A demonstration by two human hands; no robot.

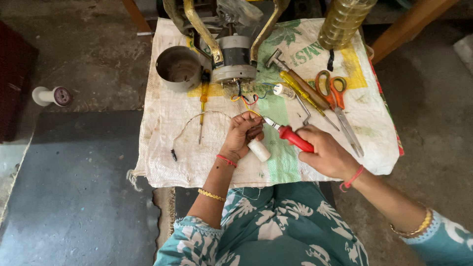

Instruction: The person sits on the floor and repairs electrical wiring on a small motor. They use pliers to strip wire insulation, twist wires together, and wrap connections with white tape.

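My left hand pinches thin coloured wires that lead up to a grey electric motor in a yellowish metal frame. My right hand grips red-handled pliers, whose metal jaws point left and meet the wires at my left fingertips. A white spool lies just beneath my left hand. Everything rests on a white woven sack spread as a work surface.
On the sack: a grey metal cup, a yellow screwdriver, a loose wire, a hammer, another yellow-handled tool, orange scissors, a small white part. A yellow-liquid bottle stands behind. A white spool lies on the floor.
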